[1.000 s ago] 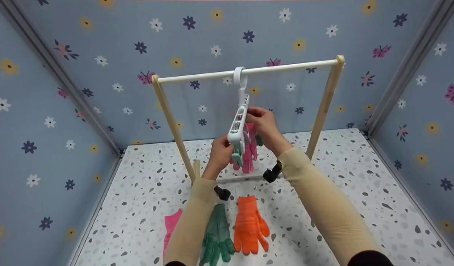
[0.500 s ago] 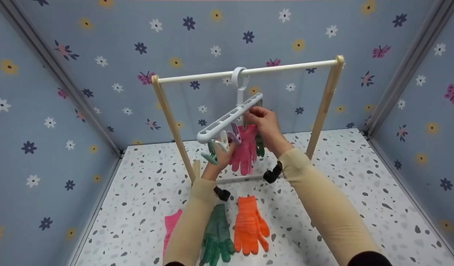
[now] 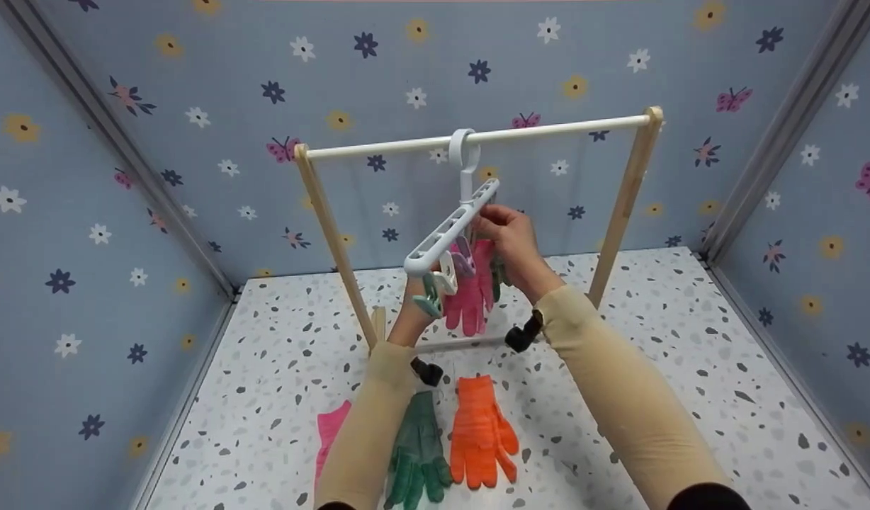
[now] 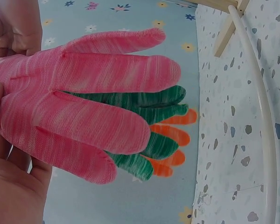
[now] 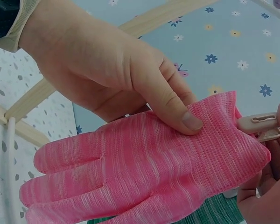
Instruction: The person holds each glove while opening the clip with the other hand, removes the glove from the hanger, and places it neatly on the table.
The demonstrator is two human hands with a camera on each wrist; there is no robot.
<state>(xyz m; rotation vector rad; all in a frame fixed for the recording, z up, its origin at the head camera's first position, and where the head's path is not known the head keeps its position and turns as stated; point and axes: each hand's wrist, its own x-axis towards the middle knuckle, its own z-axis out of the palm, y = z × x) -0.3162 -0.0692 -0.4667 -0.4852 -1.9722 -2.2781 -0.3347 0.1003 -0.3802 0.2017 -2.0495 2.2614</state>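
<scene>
A white clip hanger (image 3: 445, 234) hangs from the rack's rail, slanting toward me. My right hand (image 3: 509, 237) pinches a beige clothespin (image 5: 257, 122) beneath it, at the cuff of a pink knitted glove (image 5: 144, 163). In the right wrist view my left hand (image 5: 107, 70) holds that glove near its cuff, thumb on top. From the head, the hanger and its clips partly cover my left hand. Behind the pink glove hang a green glove (image 4: 161, 145) and an orange glove (image 4: 177, 134). Purple (image 3: 464, 256), white (image 3: 446, 275) and green clips (image 3: 429, 301) dangle at the hanger's near end.
The wooden rack (image 3: 623, 205) with its white rail (image 3: 562, 129) stands on a speckled floor. In front lie a pink glove (image 3: 329, 428) partly under my left forearm, a green glove (image 3: 419, 453) and an orange glove (image 3: 481, 432). Flowered walls enclose the back and sides.
The hanger's near end swung left, then partly back right. Its clips swung along and cover more of my left hand again. My right hand stays at nearly the same spot.
</scene>
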